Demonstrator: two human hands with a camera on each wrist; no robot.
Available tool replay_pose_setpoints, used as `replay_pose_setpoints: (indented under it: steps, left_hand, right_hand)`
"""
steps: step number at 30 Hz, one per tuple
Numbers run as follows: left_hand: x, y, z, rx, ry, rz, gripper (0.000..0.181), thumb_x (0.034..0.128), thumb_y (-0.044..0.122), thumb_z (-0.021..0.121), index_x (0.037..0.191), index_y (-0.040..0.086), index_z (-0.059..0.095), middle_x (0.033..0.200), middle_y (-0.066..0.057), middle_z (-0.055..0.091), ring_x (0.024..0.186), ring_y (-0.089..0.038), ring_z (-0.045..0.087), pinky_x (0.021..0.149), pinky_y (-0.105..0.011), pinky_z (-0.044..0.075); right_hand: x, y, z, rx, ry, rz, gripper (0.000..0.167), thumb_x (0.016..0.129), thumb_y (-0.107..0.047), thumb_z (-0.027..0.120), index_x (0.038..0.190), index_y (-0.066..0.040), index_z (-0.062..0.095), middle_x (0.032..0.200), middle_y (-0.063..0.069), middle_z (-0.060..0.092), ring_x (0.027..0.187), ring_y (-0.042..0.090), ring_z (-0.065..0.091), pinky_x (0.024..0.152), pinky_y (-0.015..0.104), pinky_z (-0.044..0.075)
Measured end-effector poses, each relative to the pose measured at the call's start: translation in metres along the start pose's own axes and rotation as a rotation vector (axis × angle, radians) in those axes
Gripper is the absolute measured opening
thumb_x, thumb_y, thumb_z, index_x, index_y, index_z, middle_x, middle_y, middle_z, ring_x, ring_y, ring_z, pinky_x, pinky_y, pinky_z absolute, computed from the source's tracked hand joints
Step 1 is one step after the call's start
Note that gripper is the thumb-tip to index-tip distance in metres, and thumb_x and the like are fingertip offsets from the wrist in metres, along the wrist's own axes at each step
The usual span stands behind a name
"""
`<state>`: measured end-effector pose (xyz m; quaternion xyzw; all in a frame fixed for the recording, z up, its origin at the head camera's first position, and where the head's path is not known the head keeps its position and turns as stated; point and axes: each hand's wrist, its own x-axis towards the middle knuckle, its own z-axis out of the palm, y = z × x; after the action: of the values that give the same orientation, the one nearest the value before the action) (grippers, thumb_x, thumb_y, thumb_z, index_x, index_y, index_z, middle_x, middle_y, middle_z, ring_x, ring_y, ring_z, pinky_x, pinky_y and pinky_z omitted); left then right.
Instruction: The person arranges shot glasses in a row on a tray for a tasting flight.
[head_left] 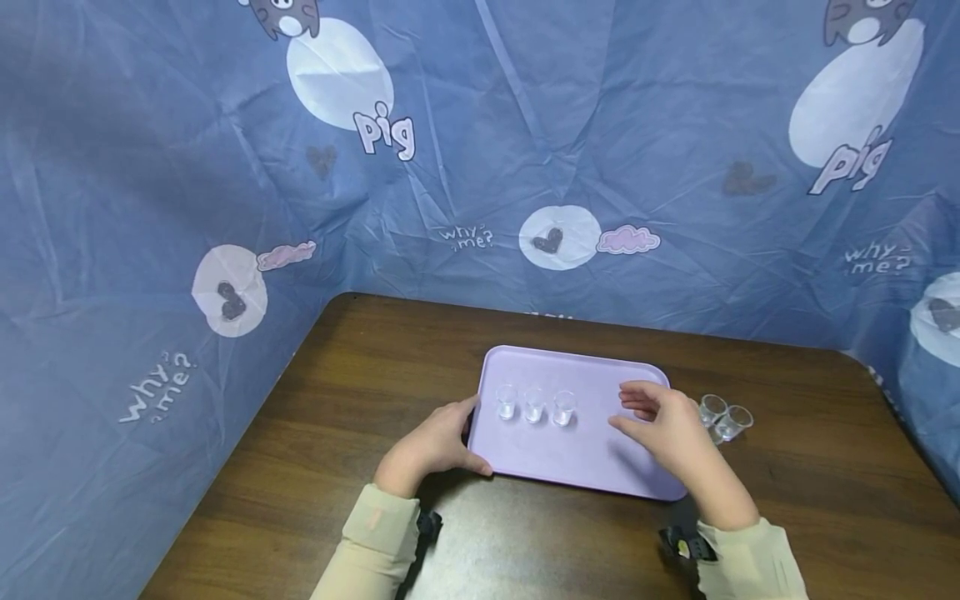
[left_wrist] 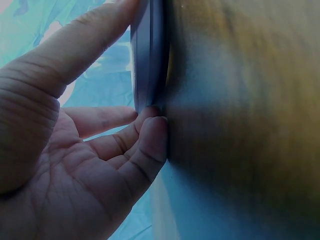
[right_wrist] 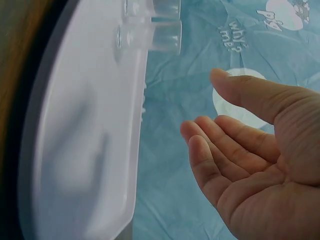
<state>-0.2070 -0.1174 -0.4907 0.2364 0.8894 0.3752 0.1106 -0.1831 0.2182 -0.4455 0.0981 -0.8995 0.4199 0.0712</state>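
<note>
A lilac tray (head_left: pixel 570 462) lies on the table, its rim also visible in the left wrist view (left_wrist: pixel 148 55). Three small clear cups (head_left: pixel 506 404) (head_left: pixel 533 407) (head_left: pixel 563 409) stand in a row on its left half. My left hand (head_left: pixel 431 446) holds the tray's near left corner, thumb on the near edge and fingers along the left edge. Over the tray's right part hovers my right hand (head_left: pixel 675 433), empty, with relaxed, slightly bent fingers; the right wrist view shows this hand (right_wrist: pixel 255 160) apart from the tray (right_wrist: pixel 95 130) and cups (right_wrist: pixel 160 37).
More clear cups (head_left: pixel 733 423) (head_left: pixel 712 410) stand close together on the brown wooden table (head_left: pixel 817 450), right of the tray and partly behind my right hand. A blue printed cloth (head_left: pixel 465 183) hangs behind the table and at its sides.
</note>
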Motion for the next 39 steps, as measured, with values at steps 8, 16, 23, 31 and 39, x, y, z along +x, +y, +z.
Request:
replay_pose_setpoints:
  steps: [8,16,23,31,39]
  left_hand:
    - [0.0,-0.001,0.001,0.011,0.004,0.001,0.101,0.0607,0.019,0.1,0.144,-0.005,0.048,0.119,-0.018,0.065,0.107,-0.03,0.06,0.095,-0.046,0.047]
    - [0.0,-0.001,0.002,0.003,0.006,0.004,0.101,0.0597,0.019,0.1,0.142,-0.007,0.048,0.115,-0.018,0.065,0.104,-0.03,0.06,0.093,-0.047,0.048]
    - [-0.001,0.0,0.002,0.008,0.003,0.005,0.098,0.0607,0.019,0.1,0.141,-0.006,0.05,0.115,-0.016,0.066,0.103,-0.029,0.061,0.093,-0.046,0.048]
    - [0.001,-0.002,0.001,0.015,0.007,-0.001,0.101,0.0607,0.021,0.1,0.143,-0.005,0.048,0.114,-0.015,0.066,0.103,-0.026,0.06,0.093,-0.044,0.048]
    - [0.0,0.0,0.001,0.014,0.005,0.008,0.098,0.0611,0.02,0.1,0.141,-0.005,0.05,0.115,-0.017,0.066,0.104,-0.028,0.061,0.094,-0.046,0.048]
  right_hand:
    - [-0.009,0.005,-0.012,-0.021,0.058,-0.028,0.04,0.08,-0.001,0.085,0.115,0.008,0.068,0.102,0.017,0.073,0.096,0.034,0.07,0.084,0.037,0.055]
    - [-0.016,0.01,-0.027,-0.032,0.107,-0.011,0.041,0.081,-0.001,0.085,0.117,0.007,0.068,0.104,0.019,0.072,0.098,0.033,0.07,0.081,0.021,0.053]
    - [-0.02,0.015,-0.037,-0.09,0.135,-0.001,0.042,0.079,-0.004,0.087,0.116,0.006,0.069,0.102,0.016,0.073,0.091,0.023,0.07,0.075,0.016,0.053]
    - [-0.025,0.017,-0.047,-0.128,0.158,0.028,0.04,0.08,-0.006,0.087,0.116,0.004,0.07,0.103,0.016,0.074,0.093,0.032,0.07,0.075,0.013,0.051]
    - [-0.032,0.025,-0.055,-0.171,0.2,0.034,0.043,0.078,-0.01,0.089,0.114,0.005,0.071,0.103,0.02,0.073,0.086,0.009,0.068,0.072,0.012,0.051]
